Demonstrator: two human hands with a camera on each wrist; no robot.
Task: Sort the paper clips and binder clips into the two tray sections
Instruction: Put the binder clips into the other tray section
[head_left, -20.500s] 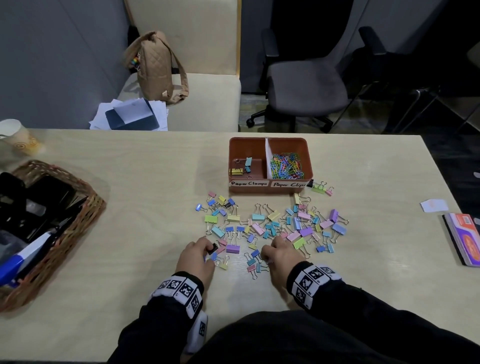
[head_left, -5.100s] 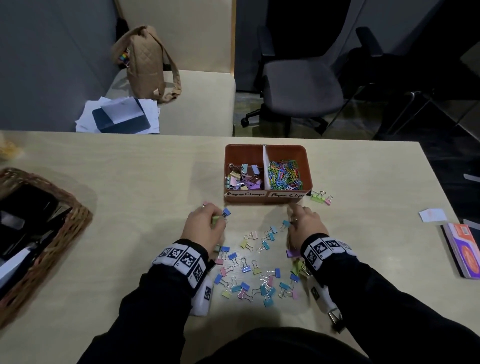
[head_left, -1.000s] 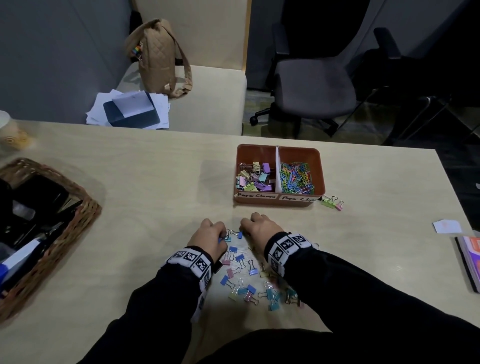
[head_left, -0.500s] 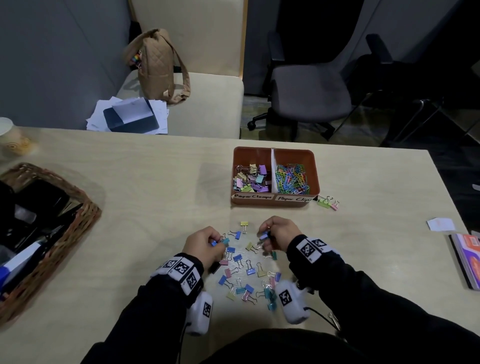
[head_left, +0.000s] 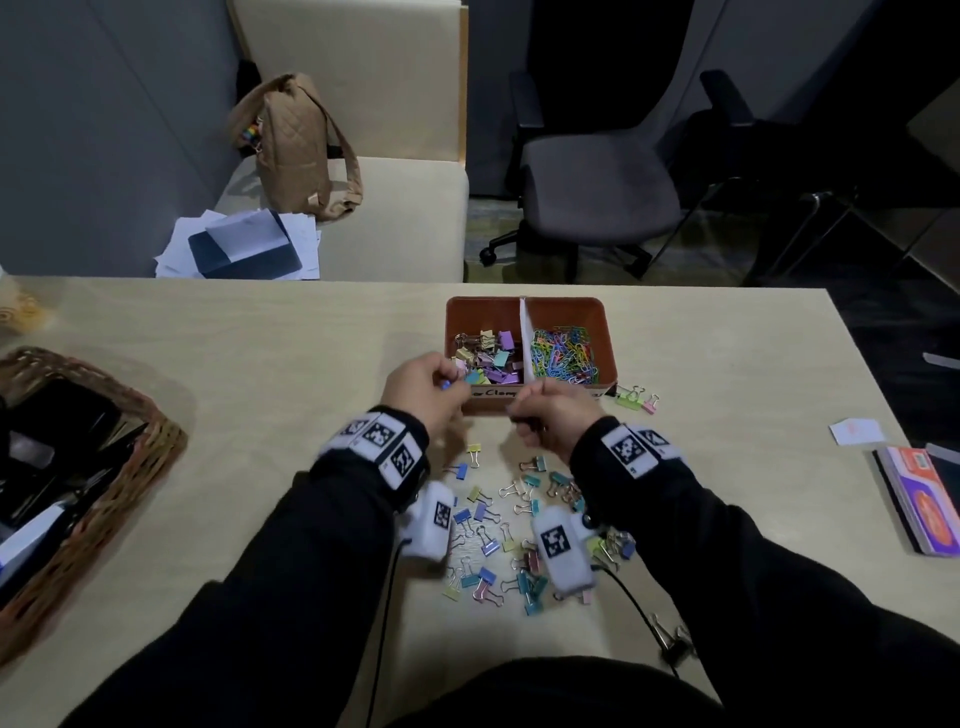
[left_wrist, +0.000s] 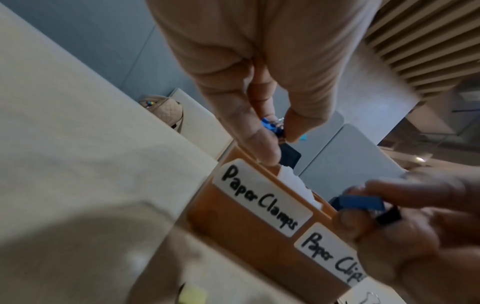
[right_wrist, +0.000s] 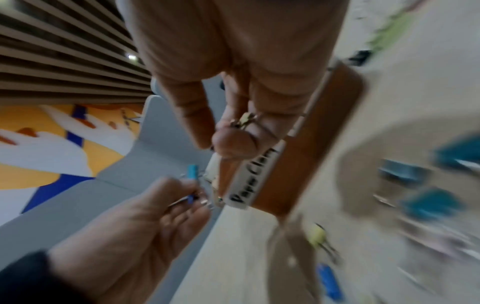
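The orange tray (head_left: 602, 332) stands mid-table; its left section, labelled "Paper Clamps" (left_wrist: 259, 199), holds binder clips (head_left: 485, 353), and its right section holds paper clips (head_left: 563, 351). My left hand (head_left: 449, 382) hovers at the tray's front left corner and pinches a blue binder clip (left_wrist: 271, 127). My right hand (head_left: 519, 410) is curled just in front of the tray's front wall and grips a blue binder clip (left_wrist: 361, 202) and a pale one (right_wrist: 246, 120). Several loose binder clips (head_left: 498, 519) lie on the table between my forearms.
A wicker basket (head_left: 104, 426) with dark items sits at the left edge. A green and a pink binder clip (head_left: 636, 397) lie right of the tray. A white note (head_left: 857, 431) and an orange book (head_left: 919, 499) sit at the right edge. Chairs stand beyond the table.
Both hands have risen from the pile of loose clips and moved forward to the tray's front edge, each carrying binder clips.
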